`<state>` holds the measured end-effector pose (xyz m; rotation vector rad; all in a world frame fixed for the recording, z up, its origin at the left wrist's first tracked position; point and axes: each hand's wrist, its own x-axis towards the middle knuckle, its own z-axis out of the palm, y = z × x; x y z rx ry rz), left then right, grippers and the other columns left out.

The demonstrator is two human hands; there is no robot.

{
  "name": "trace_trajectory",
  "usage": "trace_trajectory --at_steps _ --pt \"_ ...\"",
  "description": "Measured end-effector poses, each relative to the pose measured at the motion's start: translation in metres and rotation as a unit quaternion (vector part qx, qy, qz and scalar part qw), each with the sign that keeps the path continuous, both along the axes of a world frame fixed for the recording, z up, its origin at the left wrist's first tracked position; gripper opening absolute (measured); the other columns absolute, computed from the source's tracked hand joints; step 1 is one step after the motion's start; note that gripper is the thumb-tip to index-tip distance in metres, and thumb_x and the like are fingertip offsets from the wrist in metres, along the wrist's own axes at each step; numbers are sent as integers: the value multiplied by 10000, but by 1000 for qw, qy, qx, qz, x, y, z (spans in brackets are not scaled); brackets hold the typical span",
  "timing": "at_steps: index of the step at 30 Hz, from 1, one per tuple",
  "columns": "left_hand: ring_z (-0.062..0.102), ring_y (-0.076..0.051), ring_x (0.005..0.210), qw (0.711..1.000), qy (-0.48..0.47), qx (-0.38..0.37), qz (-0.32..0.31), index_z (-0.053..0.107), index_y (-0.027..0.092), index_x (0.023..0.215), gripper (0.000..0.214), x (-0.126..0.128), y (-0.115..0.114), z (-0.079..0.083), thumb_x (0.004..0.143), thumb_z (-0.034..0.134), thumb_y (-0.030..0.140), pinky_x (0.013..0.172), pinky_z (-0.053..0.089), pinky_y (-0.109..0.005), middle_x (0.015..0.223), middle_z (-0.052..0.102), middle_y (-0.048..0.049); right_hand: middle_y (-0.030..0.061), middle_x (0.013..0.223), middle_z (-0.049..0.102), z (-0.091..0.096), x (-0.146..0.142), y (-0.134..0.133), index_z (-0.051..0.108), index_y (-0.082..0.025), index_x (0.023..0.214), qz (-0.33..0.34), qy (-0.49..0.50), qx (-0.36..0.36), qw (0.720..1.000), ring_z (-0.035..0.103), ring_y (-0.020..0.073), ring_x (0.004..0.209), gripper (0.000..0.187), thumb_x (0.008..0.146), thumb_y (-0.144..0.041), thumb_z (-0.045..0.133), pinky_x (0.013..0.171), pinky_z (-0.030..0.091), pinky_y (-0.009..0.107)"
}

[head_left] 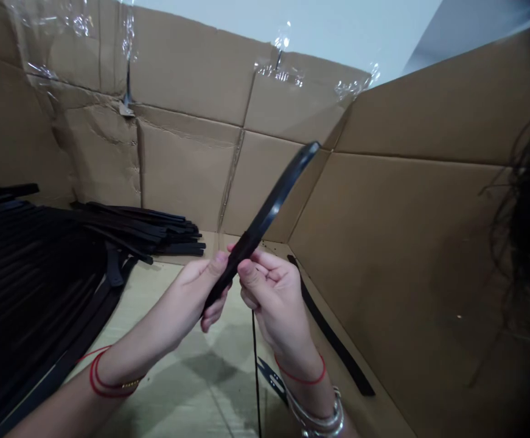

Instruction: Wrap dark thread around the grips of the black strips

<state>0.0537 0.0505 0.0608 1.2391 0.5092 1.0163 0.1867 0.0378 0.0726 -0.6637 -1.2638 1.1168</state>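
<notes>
- Far left of the fingers, a heap of black belt straps (27, 274) lies on the pale floor of a cardboard box (187, 164), with a tidier bundle of black straps (155, 230) just beyond it, nearer the fingers.
- Around the left wrist, below the fingers, sits a red string bracelet (109, 380).
- The left hand (177, 298) comes in from the lower left, its thumb pressed on the strap's near face and its fingers curled behind, pinching the strap.
- Between both sets of fingers is the black strap (265, 213). It is pinched near its lower end, with the short tail poking out just below the left hand. The long part rises tilted above the fingers, curving toward the box's far corner.
- The right hand (274, 298) sits just beside the left, its thumb pressed on the strap and its fingers bent in toward the palm, pinching from the other side.
- Just below the fingers hang a thin black cord (254, 365) and, beside it, small metal thread snips (271, 378).
- On the right wrist are a red string (301, 378) and silver bangles (324, 415).
- Right of the fingers, a loose black strap (333, 340) lies along the foot of the box wall.
- At the far right, well apart from the fingers, blurred dark hair (524, 213) crosses the view.
</notes>
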Motion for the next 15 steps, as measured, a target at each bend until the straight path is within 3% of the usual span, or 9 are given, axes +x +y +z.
trace_trajectory --at_steps 2,5,8,10,12,13,15 --pt "202 -18 312 998 -43 -32 -30 441 172 617 530 -2 -6 5 876 469 634 300 166 -122 394 334 92 -109 488 294 2 0 -1 731 -143 969 54 3 -17 998 106 21 399 278 775 -338 770 364 77 192" --pt "131 -11 339 983 -96 -66 -139 435 172 641 502 -7 -12 9 887 473 607 311 110 -123 428 276 111 -119 470 252 4 1 -5 707 -144 817 101 2 -30 994 97 20 392 201 791 -339 747 362 81 184" --pt "178 -19 343 967 -79 -89 -225 456 177 695 423 -11 -11 10 894 509 546 320 176 -124 450 286 111 -94 451 322 4 2 -9 601 -151 615 16 -22 1 1000 152 29 389 315 817 -364 714 355 97 190" --pt "338 -41 384 983 -21 -40 -178 491 173 755 394 -11 -6 8 921 478 529 385 321 -134 482 405 76 -72 454 369 4 2 -11 558 -157 563 -66 -49 42 996 189 36 393 370 830 -368 701 352 111 198" --pt "473 -66 494 997 30 42 -62 521 162 782 375 -9 -3 7 934 480 503 499 417 -152 549 513 31 -77 454 339 5 3 -11 588 -154 575 -100 -71 65 990 187 38 394 349 835 -358 701 351 112 204" --pt "490 -69 519 997 39 68 -13 528 158 779 363 -8 -3 7 934 493 484 517 423 -152 564 528 25 -84 457 312 6 4 -10 616 -151 599 -92 -76 66 991 176 36 394 322 835 -353 703 352 110 205" --pt "436 -57 451 998 19 55 5 537 156 770 376 -7 -6 8 932 490 491 441 376 -142 525 479 45 -86 470 315 7 7 -8 690 -147 718 -37 -77 52 995 169 36 394 247 834 -364 705 358 105 206"
